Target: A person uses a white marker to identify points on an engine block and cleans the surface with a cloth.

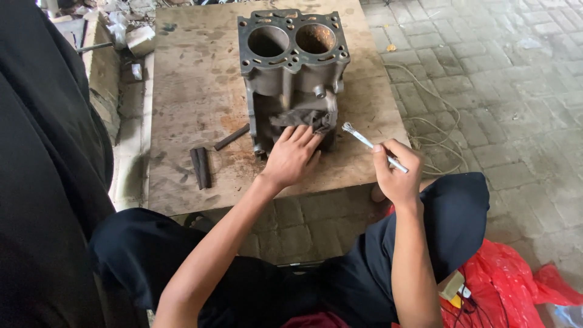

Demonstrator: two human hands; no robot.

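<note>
A grey metal engine block (293, 67) with two round cylinder bores stands on a stained wooden board (194, 91). My left hand (293, 157) presses a dark grey rag (303, 116) against the block's near face, fingers spread flat over it. My right hand (398, 170) is closed around a thin metal tool with a small wire brush tip (364, 141), held just right of the block, the tip pointing toward it but apart from it.
Two dark metal bars (200, 167) and a dark rod (231, 137) lie on the board left of the block. A pale cord (437, 115) loops over the brick paving. A red plastic bag (504, 285) lies by my right leg. Rubble sits at the far left.
</note>
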